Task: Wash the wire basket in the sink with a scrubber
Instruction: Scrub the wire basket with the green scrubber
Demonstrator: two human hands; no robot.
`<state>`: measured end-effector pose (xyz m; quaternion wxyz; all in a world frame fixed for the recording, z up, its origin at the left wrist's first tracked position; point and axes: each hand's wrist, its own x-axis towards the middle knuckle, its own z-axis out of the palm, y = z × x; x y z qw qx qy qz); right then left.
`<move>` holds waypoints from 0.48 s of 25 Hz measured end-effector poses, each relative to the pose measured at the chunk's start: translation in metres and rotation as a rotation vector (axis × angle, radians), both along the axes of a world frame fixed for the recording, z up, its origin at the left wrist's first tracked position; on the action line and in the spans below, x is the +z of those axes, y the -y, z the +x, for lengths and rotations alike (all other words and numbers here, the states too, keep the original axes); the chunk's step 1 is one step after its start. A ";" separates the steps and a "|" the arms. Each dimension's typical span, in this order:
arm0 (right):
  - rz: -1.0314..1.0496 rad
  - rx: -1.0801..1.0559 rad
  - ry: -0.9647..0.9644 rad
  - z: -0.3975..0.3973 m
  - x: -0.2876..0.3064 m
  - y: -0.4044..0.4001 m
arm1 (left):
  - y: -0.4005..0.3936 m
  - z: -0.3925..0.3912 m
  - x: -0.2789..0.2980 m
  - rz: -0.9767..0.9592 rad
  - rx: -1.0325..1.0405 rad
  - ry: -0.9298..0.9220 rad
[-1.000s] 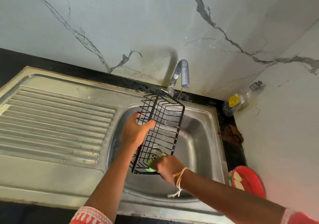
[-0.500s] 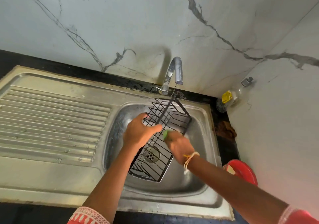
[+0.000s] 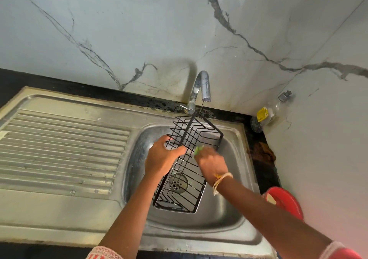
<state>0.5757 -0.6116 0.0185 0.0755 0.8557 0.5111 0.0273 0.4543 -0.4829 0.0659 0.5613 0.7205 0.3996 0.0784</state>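
Mid-wash, I judge: left hand (image 3: 161,158) grips the basket (image 3: 188,165) over the sink (image 3: 237,139), right hand (image 3: 212,164) closed on the scrubber (image 3: 198,150) against its wires, rinsing likely left

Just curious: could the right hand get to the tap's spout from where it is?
Probably yes. The right hand scrubs inside the wire basket just below the tap, and nothing stands between them.

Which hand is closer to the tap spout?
Left, slightly. The left hand grips the wire basket below the tap spout; the right hand with the green scrubber sits a little lower.
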 end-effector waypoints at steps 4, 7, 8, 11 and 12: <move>-0.269 0.210 -0.245 -0.070 -0.017 0.018 | -0.003 -0.001 -0.012 -0.058 0.053 0.008; -0.327 0.278 -0.146 -0.045 0.000 0.005 | -0.008 -0.002 -0.019 -0.076 0.059 0.032; -0.281 0.220 -0.095 -0.026 0.005 -0.005 | -0.011 -0.002 -0.019 -0.075 0.062 0.038; -0.097 0.068 0.012 0.015 0.017 -0.029 | -0.015 -0.002 -0.018 -0.047 0.062 0.026; -0.117 0.061 0.016 0.012 0.018 -0.031 | -0.016 -0.001 -0.018 -0.037 0.059 0.026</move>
